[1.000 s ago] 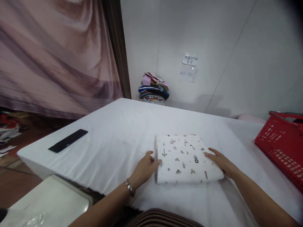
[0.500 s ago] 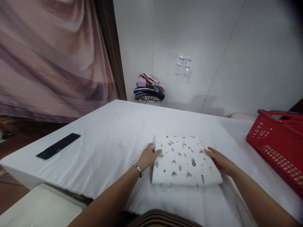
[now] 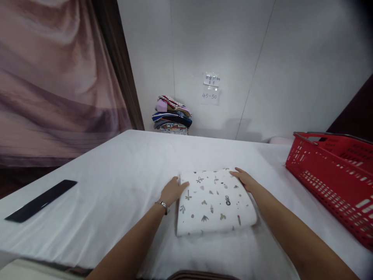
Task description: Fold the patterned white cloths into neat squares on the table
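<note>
A white folded cloth (image 3: 214, 204) with small printed plants and shapes lies on the white-covered table, its layers stacked in a rough rectangle. At its left edge is my left hand (image 3: 172, 191), closed on the side, with the thumb on top and the other fingers along the edge. A silver watch or bracelet (image 3: 163, 206) circles that wrist. My right hand (image 3: 244, 179) holds the far right corner, thumb over the fabric and fingers beyond the edge. The fingertips under the cloth are hidden.
To the right stands a red plastic basket (image 3: 329, 171) with a metal handle. A dark flat strip (image 3: 42, 200) lies at the table's left. Folded textiles (image 3: 172, 114) are piled behind the far edge, below paper notes (image 3: 211, 87) on the wall. A pinkish curtain (image 3: 58, 85) hangs left.
My right hand has slid from the cloth's right side up to its far right corner. My left hand stays at the left edge. The whole view has shifted a little to the right.
</note>
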